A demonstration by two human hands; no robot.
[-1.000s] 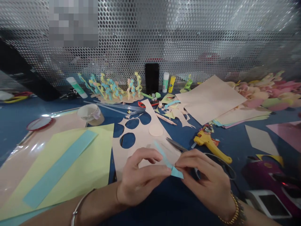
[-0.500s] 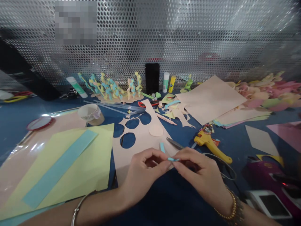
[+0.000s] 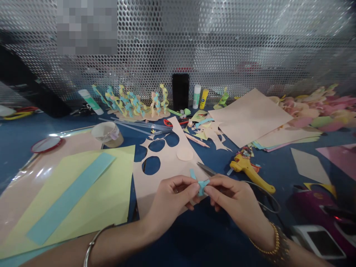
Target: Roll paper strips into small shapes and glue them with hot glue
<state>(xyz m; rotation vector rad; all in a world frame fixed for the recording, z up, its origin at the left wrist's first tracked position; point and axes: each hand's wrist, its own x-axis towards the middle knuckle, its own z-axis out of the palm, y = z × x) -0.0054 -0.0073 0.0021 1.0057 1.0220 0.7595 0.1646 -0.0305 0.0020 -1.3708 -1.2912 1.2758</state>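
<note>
Perforated metal wall (image 3: pixel 211 48) behind blue tabletop (image 3: pixel 178 241). Lower centre, I see left hand (image 3: pixel 168 200), right hand (image 3: pixel 239 200) angled inward, each grip pinching folded blue strip (image 3: pixel 203 185). Pale cup (image 3: pixel 118 140), left of centre: contents unclear.

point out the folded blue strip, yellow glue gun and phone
Folded blue strip (image 3: pixel 203 186): head view, its folded part
Yellow glue gun (image 3: pixel 253 175): head view, its handle
Phone (image 3: pixel 180 92): head view, middle of its dark surface

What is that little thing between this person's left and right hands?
In the head view, a folded light-blue paper strip lies between the left hand and the right hand, pinched by both.
</note>
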